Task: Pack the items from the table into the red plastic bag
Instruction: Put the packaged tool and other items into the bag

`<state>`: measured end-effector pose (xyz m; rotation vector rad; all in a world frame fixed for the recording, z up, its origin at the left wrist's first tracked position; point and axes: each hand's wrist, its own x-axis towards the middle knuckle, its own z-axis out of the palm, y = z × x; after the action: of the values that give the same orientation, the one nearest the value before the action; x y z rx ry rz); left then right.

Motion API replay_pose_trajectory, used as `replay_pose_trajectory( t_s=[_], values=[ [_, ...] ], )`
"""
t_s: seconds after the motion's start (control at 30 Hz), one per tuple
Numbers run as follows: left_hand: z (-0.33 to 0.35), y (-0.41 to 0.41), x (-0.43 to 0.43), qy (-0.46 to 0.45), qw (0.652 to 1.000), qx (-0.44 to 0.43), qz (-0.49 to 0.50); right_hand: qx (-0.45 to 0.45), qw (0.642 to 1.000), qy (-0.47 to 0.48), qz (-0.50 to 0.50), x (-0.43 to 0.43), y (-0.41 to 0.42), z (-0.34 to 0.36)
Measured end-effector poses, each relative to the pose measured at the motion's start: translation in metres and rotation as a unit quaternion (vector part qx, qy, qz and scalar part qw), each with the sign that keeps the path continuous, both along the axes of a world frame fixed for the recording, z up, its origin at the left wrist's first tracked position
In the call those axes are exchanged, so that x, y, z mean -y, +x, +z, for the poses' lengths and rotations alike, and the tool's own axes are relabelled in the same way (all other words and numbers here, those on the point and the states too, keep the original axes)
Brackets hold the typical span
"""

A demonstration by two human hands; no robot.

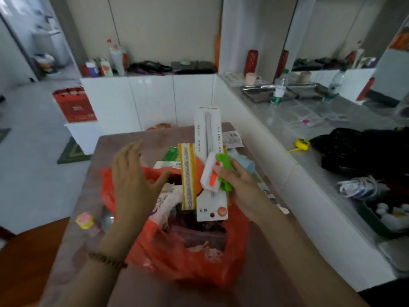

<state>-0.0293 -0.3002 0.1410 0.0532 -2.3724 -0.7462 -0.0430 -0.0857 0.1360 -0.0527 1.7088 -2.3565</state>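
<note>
The red plastic bag (168,258) is seen lying open-mouthed in the middle of the brownish cloth-covered table (124,140), close to the person; it is judged to be partly filled, since a white pouch with purple print (164,202) and some dark contents, too dim to be identified, are seen inside its mouth; a yellow-edged card with a silver strip (188,173) is seen upright at the mouth, though whether it rests in the bag or is held cannot be told; the right hand (241,185) is clamped on a bundle held over the opening, made up of a long white blister card (208,134) carrying a grey rod, a small white-and-orange item (210,176) and a bright green plastic piece (224,167); the left hand (132,176) is held with fingers spread and nothing gripped, above the bag's left rim; the bundle is not yet lowered inside; several things are left outside the bag: a small yellow-and-pink round container (85,220) and a metal spoon (107,216) to its left, a green packet (171,154), a pale blue item (245,163) and a printed paper leaflet (232,138) beyond it; the task is therefore judged to be perhaps midway.
</note>
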Motion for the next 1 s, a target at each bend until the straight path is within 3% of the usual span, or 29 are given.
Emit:
replay_pose_trajectory(
  t_s=[0.1, 0.17, 0.37, 0.53, 0.63, 0.73, 0.9, 0.93, 1.0],
  values=[
    [-0.028, -0.004, 0.058, -0.002, 0.987, 0.115, 0.108, 0.002, 0.995, 0.091, 0.038, 0.038, -0.015, -0.014],
    [-0.046, -0.006, 0.079, 0.053, 0.979, 0.172, 0.1, -0.023, 0.983, 0.175, 0.049, 0.055, -0.023, -0.025],
    [-0.057, -0.004, 0.088, 0.239, 0.953, 0.185, -0.023, -0.016, 0.918, 0.345, 0.196, 0.074, -0.026, -0.067],
    [-0.041, 0.003, 0.102, 0.479, 0.866, 0.125, -0.069, -0.066, 0.81, 0.491, 0.314, 0.059, -0.022, -0.071],
    [-0.027, 0.002, 0.102, 0.458, 0.874, 0.127, -0.105, -0.137, 0.823, 0.509, 0.212, 0.052, -0.014, -0.066],
    [-0.02, 0.0, 0.094, 0.422, 0.888, 0.134, -0.125, -0.186, 0.784, 0.587, 0.081, 0.034, -0.013, -0.063],
    [-0.017, 0.006, 0.078, 0.448, 0.872, 0.141, -0.136, -0.049, 0.75, 0.633, 0.187, 0.006, 0.008, -0.076],
    [-0.016, 0.006, 0.076, 0.45, 0.87, 0.144, -0.14, -0.063, 0.759, 0.62, 0.19, 0.004, 0.011, -0.077],
    [-0.014, 0.005, 0.075, 0.452, 0.867, 0.152, -0.145, -0.061, 0.833, 0.521, 0.174, 0.002, 0.017, -0.068]
  ],
)
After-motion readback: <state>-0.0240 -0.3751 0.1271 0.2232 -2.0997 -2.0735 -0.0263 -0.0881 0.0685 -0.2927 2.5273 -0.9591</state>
